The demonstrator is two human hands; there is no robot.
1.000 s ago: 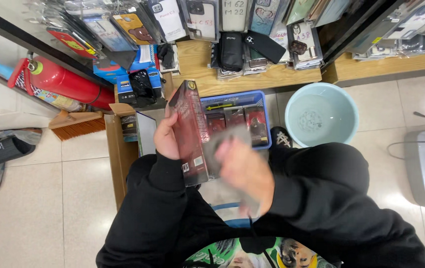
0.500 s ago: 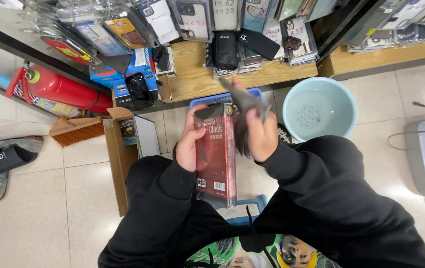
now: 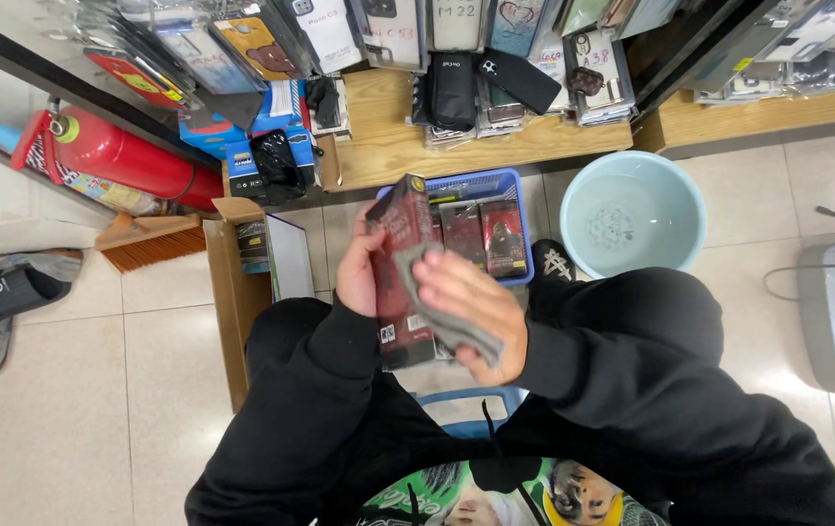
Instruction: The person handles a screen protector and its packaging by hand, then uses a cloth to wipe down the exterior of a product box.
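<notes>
We see open floor tile left of our knees; ahead, blue basket (image 3: 520,209), cardboard box (image 3: 232,292) and basin (image 3: 632,214) block.

I see a dark red rectangular box (image 3: 400,273) held upright and slightly tilted above the floor. A grey cloth (image 3: 437,307) lies pressed flat against its front face.
</notes>
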